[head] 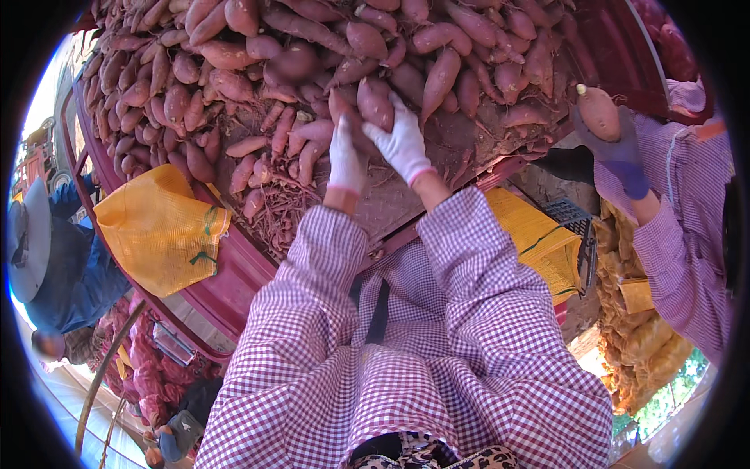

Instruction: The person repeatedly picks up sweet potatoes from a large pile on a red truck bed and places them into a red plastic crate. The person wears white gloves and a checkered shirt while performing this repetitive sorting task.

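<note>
Both my hands wear white gloves and reach over a heap of reddish sweet potatoes on a red metal truck bed. My right hand has its thumb and fingers around a plump sweet potato. Beside it, my left hand is on a narrower sweet potato, its fingers along the near end. Parts of both roots are hidden by the gloves. Smaller sweet potatoes and thin roots lie left of my left hand.
A yellow mesh bag hangs over the red side rail at left; another lies by a dark crate at right. A gloved co-worker's hand holds a sweet potato at right. A person in blue is at far left.
</note>
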`<action>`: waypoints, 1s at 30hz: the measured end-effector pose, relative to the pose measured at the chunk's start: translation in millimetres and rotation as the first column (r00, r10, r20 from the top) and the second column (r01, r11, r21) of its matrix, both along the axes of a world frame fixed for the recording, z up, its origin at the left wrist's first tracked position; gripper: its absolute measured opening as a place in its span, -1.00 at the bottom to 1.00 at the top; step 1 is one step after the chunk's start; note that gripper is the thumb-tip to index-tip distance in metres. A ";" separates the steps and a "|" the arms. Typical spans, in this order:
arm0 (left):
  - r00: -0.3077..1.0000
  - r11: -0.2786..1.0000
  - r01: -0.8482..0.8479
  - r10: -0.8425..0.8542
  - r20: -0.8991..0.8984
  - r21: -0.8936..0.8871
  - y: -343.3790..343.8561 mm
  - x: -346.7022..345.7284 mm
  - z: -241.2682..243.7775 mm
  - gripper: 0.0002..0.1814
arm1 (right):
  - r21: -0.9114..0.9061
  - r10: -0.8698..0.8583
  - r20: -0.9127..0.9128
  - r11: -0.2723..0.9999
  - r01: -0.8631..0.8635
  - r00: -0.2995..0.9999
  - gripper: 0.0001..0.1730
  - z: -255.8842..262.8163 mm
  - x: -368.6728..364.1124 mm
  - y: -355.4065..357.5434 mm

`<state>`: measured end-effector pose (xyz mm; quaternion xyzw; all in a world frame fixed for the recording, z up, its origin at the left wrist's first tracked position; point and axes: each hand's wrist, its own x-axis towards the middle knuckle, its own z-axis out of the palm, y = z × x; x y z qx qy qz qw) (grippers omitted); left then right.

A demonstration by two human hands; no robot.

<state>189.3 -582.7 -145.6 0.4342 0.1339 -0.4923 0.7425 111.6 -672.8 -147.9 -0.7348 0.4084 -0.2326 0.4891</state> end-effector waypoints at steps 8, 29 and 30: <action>0.926 0.738 -0.098 -0.178 0.333 0.668 83.1 -58.3 18.9 -0.02 | 0.062 0.485 -0.307 0.868 -0.492 0.819 -0.24 17.6 -57.0 82.0; 0.568 0.021 -0.338 -0.792 0.222 0.941 55.1 -67.0 16.7 0.09 | -0.583 0.038 -0.166 0.802 -0.129 0.985 -0.41 100.6 18.9 -54.9; 0.504 0.048 -0.375 -0.828 0.247 0.926 56.6 -68.9 13.4 0.03 | -0.653 0.100 -0.149 0.737 -0.174 0.984 -0.45 99.7 36.2 -59.7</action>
